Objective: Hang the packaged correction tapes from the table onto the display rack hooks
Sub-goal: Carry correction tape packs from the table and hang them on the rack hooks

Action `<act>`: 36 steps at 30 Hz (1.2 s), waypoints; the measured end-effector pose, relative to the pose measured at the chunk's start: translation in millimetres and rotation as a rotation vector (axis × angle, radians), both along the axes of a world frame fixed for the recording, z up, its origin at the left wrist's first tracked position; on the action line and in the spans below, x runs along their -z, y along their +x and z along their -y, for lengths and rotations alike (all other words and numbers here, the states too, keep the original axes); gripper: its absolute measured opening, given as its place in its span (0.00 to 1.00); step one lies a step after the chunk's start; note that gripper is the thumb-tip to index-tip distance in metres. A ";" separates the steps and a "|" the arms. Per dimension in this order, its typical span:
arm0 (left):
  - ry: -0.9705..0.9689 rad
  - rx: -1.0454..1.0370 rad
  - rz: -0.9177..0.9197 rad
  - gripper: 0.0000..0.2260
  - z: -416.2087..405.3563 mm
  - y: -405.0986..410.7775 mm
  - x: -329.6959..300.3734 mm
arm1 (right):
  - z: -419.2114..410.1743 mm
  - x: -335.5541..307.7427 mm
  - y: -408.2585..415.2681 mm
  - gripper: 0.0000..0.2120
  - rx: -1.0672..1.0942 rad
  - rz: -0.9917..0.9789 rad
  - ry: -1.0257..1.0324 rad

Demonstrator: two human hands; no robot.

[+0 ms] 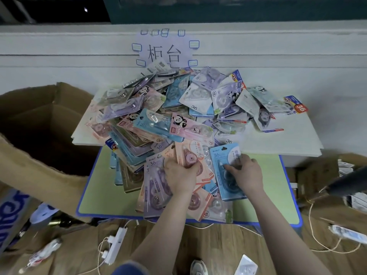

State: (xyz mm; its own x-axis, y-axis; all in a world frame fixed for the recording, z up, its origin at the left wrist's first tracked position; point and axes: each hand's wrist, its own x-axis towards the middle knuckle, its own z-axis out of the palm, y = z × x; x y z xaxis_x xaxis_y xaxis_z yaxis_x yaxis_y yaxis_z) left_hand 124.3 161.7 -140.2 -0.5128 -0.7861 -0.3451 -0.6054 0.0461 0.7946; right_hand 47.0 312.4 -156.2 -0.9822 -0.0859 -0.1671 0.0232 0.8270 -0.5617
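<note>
Two hands, left hand (pixel 181 175) and right hand (pixel 246 173), each gripping one pack

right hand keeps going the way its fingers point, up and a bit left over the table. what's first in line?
Likely nothing new: the right hand fingers already lie on the blue pack. Beyond its top edge comes the heap of packs, though depth is unclear.

Both forearms are bare right up to the bottom of the view, no sleeves, watch or rings showing on the left hand (pixel 179 176) or the right hand (pixel 246 175). Below, a bit of blue clothing (pixel 130 269) and a pale, grey-trimmed sneaker (pixel 198 267).
</note>
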 end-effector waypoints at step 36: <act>0.271 -0.374 0.096 0.45 -39.8 -59.8 -17.3 | -46.3 1.5 -14.0 0.05 0.101 0.056 -0.224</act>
State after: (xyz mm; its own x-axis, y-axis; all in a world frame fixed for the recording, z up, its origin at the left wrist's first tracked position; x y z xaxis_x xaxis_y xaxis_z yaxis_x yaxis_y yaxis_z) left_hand 64.4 201.5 -123.0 -0.1669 -0.7861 -0.5952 -0.6125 -0.3904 0.6873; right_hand 33.0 358.7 -157.7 -0.9774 -0.0290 -0.2092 0.1355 0.6739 -0.7263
